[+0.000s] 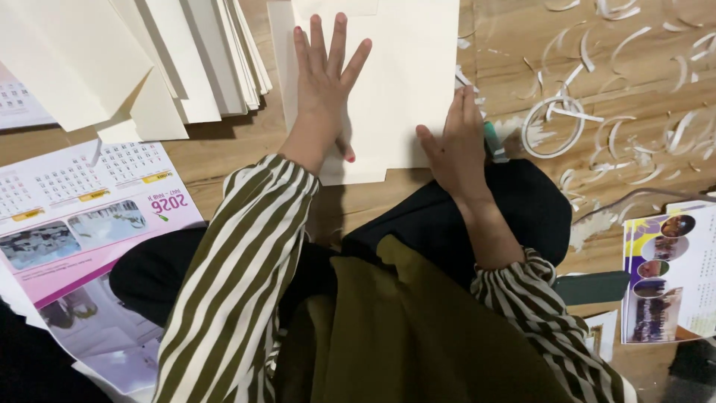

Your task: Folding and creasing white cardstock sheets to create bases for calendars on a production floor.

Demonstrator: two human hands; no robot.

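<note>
cream sheet (395, 82) plain, no print, lying on brown wood-grain floor (522, 45); cream card stack (149, 52) fanned at the top left edge, same plain cream; white curled paper strips (556, 127) scattered toward the top right corner; calendar page (82, 209) at the left edge, white grid over pink panel with grey-blue photos and small yellow labels; leaflet (671, 269) at the right edge, yellow and purple with round photo spots; sleeves (239, 276) olive and white stripes; apron (403, 336) solid olive; trousers black; teal tool (494, 142) beside the sheet; left hand (322, 82) nails pink
</note>
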